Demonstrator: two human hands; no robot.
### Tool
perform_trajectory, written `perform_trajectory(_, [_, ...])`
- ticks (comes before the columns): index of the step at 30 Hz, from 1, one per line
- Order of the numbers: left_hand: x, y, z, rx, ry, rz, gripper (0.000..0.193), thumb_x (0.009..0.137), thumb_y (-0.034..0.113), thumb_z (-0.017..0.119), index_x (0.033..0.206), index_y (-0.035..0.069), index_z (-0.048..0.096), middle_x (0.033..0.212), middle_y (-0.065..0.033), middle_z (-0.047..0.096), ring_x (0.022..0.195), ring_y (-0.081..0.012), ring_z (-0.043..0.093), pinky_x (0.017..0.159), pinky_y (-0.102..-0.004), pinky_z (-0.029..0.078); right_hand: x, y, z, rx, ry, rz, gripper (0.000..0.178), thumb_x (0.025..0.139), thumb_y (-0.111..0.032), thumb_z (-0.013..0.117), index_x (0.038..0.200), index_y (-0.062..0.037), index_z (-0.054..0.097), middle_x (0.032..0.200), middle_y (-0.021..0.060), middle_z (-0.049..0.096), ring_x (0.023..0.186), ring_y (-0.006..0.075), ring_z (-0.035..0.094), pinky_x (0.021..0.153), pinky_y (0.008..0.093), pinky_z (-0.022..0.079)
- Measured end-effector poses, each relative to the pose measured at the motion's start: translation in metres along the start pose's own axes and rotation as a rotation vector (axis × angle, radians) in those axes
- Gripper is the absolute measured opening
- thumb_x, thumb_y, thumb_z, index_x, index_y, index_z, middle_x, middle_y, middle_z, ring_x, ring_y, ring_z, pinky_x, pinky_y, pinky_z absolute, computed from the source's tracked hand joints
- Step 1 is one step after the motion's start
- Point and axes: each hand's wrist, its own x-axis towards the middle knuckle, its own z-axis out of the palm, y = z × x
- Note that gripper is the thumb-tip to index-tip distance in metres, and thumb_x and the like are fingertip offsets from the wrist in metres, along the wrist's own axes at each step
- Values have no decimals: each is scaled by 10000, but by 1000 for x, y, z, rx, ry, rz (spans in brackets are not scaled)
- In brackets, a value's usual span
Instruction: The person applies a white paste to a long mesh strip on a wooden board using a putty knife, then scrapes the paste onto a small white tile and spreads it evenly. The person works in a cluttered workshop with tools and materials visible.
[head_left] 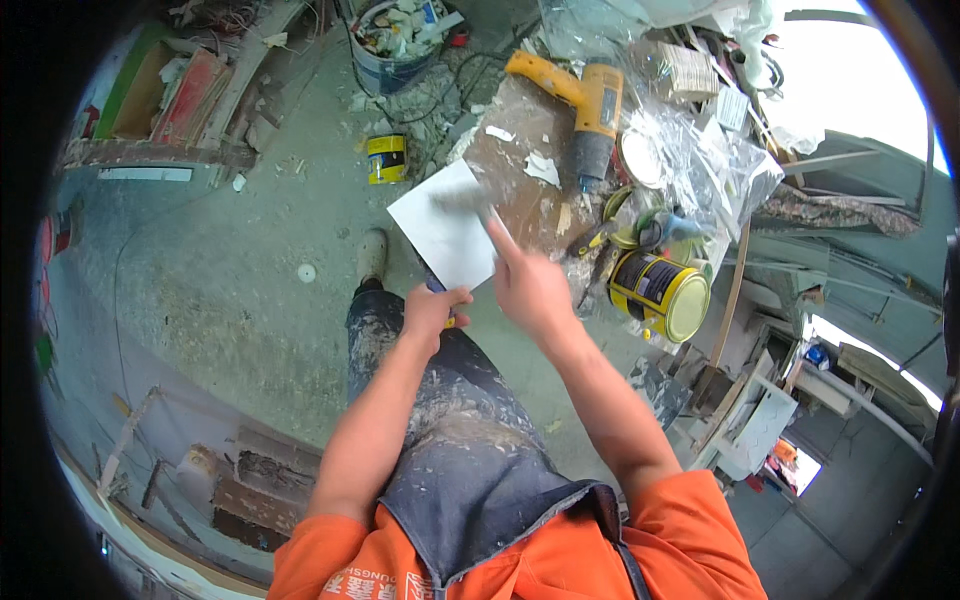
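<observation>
My left hand (432,314) is closed at the lower corner of a white square board (455,245). A dark strip and a bit of yellow, perhaps a tool handle, show at the same fist. Over the upper part of the board, my right hand (535,290) grips a putty knife (458,198), its grey blade smeared by motion. The right index finger stretches along it, and the rest of its handle is hidden in the palm. Whether the blade touches the board I cannot tell.
A cluttered bench (515,185) stands ahead, bearing a yellow heat gun (590,105) and a tipped yellow-and-black can (660,295). On the floor are a small yellow can (387,160) and a bucket of scraps (395,72). Clear plastic sheeting (715,160) covers the bench's right side.
</observation>
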Motion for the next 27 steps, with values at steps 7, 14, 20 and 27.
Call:
perform_trajectory(7, [6, -6, 1, -43, -21, 65, 226, 826, 110, 752, 1017, 1, 702, 875, -95, 721, 605, -203, 645, 535, -338, 545, -38, -2, 4, 7, -20, 10, 502, 934, -135, 590, 1433, -180, 564, 733, 267, 637, 711, 437, 669, 631, 537, 534])
perform_trajectory(14, [1, -7, 0, -35, 41, 51, 227, 841, 121, 752, 1024, 0, 693, 861, -91, 717, 575, -194, 631, 529, -329, 527, -73, 20, 9, -3, -69, 64, 567, 887, -126, 595, 1448, -154, 520, 746, 244, 661, 682, 428, 673, 631, 534, 547])
perform_trajectory(20, [6, -15, 1, -63, -23, 46, 204, 856, 123, 738, 1020, 10, 694, 872, -92, 712, 565, -198, 621, 539, -332, 532, 14, 0, -3, 62, 140, 19, 477, 947, -143, 565, 1424, -116, 558, 780, 262, 670, 749, 430, 683, 688, 529, 540])
perform_trajectory(27, [2, -23, -4, -145, 25, 59, 241, 871, 141, 741, 1055, 6, 664, 926, -105, 729, 577, -195, 633, 554, -340, 529, -90, 25, 17, -103, -34, 63, 503, 946, -130, 577, 1447, -159, 545, 742, 242, 661, 681, 393, 685, 639, 506, 559])
